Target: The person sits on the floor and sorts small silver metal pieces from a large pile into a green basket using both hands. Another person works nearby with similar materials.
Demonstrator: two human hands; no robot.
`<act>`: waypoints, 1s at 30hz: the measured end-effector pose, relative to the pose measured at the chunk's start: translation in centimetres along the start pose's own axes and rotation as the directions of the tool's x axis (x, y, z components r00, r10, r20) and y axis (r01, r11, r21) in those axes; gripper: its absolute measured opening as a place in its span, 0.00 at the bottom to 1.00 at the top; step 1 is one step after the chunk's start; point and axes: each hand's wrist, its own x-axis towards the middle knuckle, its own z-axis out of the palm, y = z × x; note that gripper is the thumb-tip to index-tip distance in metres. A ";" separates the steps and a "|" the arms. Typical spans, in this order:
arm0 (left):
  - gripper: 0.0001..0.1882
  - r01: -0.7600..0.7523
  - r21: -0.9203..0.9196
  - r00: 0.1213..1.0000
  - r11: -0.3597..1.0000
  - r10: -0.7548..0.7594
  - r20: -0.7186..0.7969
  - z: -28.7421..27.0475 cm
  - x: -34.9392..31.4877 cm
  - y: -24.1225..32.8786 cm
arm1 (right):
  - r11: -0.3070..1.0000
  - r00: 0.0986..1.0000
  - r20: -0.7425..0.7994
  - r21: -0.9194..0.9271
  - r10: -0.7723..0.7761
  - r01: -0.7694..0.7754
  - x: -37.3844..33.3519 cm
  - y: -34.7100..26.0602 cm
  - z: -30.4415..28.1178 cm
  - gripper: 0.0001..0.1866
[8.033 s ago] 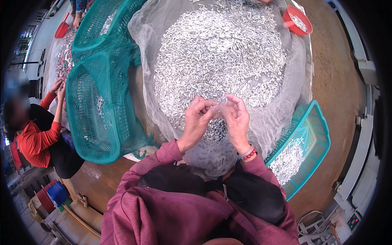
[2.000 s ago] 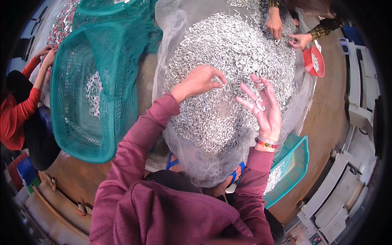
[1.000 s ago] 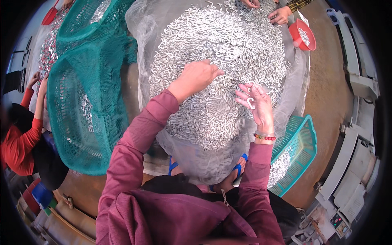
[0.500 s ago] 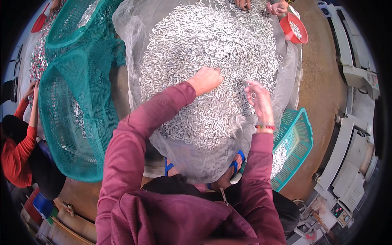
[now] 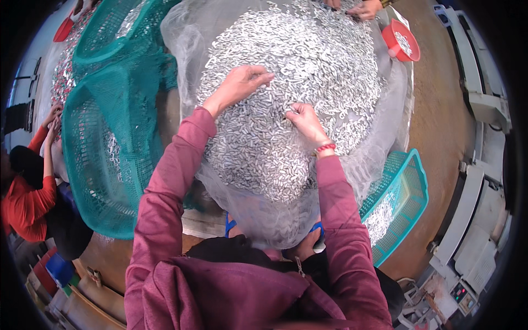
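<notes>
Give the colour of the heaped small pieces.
The small pieces are silvery grey, clearest in the head view.

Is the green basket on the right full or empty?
Neither: the green basket is partly filled. Silvery pieces lie toward its near end, while bare basket shows farther away.

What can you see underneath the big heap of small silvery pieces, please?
Under the heap is a pale mesh sheet, visible where it spreads out past the pieces. The heap covers the sheet's middle, so whatever lies beneath there cannot be seen.
</notes>
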 end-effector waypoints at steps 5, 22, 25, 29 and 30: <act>0.15 -0.239 0.472 0.944 0.849 0.316 -0.090 -1.3 -1.8 2.1 | 0.971 0.998 0.008 -0.229 -0.061 0.061 -2.0 -5.2 -1.3 0.16; 0.18 0.249 -0.948 0.952 0.197 0.131 0.278 -0.6 -0.8 2.2 | 0.769 0.971 0.076 0.597 0.228 -0.228 -5.1 -5.2 -4.3 0.41; 0.19 0.251 -0.899 0.952 0.359 0.078 0.297 0.6 0.4 1.1 | 0.647 0.988 -0.012 0.757 0.154 -0.092 -5.8 -4.0 -5.0 0.41; 0.15 -0.305 0.195 0.952 0.932 0.303 0.045 2.3 1.5 -1.0 | 0.588 0.967 -0.126 0.809 0.222 -0.030 -6.3 -1.5 -5.3 0.41; 0.12 -0.198 0.424 0.980 0.884 0.188 0.067 2.9 1.3 -1.4 | 0.683 0.938 -0.167 0.725 0.304 -0.092 -6.2 -0.8 -5.0 0.35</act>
